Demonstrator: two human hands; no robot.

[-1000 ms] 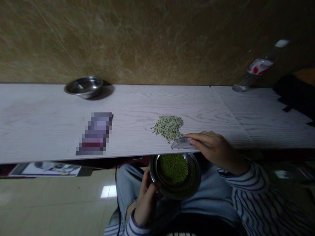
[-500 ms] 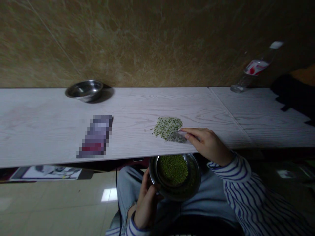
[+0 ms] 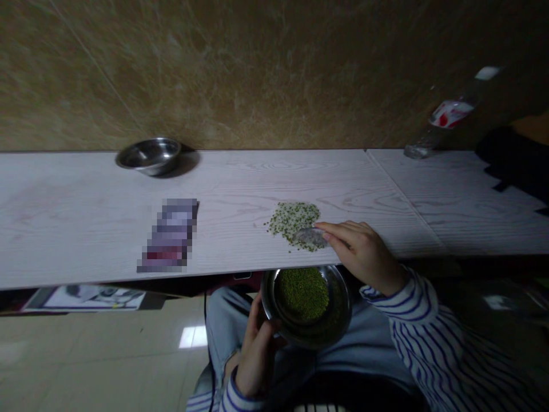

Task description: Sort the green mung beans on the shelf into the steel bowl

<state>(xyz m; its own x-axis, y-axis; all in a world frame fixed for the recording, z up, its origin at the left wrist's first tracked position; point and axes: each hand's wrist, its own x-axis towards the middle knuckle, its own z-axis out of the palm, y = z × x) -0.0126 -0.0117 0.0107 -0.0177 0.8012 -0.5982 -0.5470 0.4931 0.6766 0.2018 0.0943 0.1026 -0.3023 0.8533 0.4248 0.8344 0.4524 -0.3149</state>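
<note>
My left hand grips the left rim of a steel bowl, which is over my lap just below the table edge. Green beans, apparently mung beans, cover the bowl's bottom. On the table, a loose pile of white grains mixed with green beans lies spread out beyond the bowl. My right hand pinches a small translucent greyish piece between thumb and fingers. This piece touches the near right part of the pile; its exact kind is unclear.
A second steel bowl stands at the back left by the wall. A phone-like blurred object lies on the white table. At the back right are a plastic bottle and a dark item. Papers show under the tabletop.
The translucent piece has tilted in my right hand and shows more of its face. A few grains now lie nearer the table edge beneath it. My left hand and the bowl stay nearly still.
</note>
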